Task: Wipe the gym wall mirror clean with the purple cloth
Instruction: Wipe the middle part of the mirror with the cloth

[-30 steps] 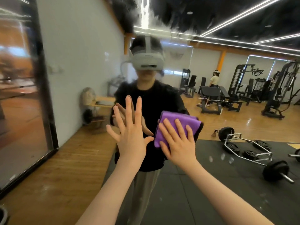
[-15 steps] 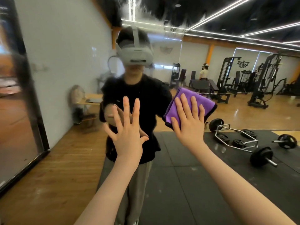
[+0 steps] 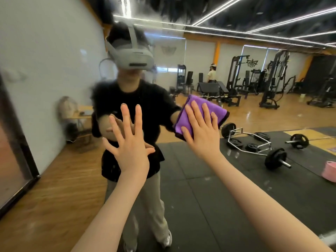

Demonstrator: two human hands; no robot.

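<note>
Head view: my right hand [image 3: 201,130] presses the folded purple cloth [image 3: 189,113] flat against the mirror [image 3: 54,70], fingers straight; my left hand [image 3: 130,142] lies open on the glass. Soft, light cloth: palm pressure should keep it from sliding.

both bare arms reach forward and up. the left hand [image 3: 130,142] is flat with fingers spread wide and straight, palm away from the camera. the right hand [image 3: 201,131] sits higher, fingers straight and slightly fanned, pressing forward.
</note>
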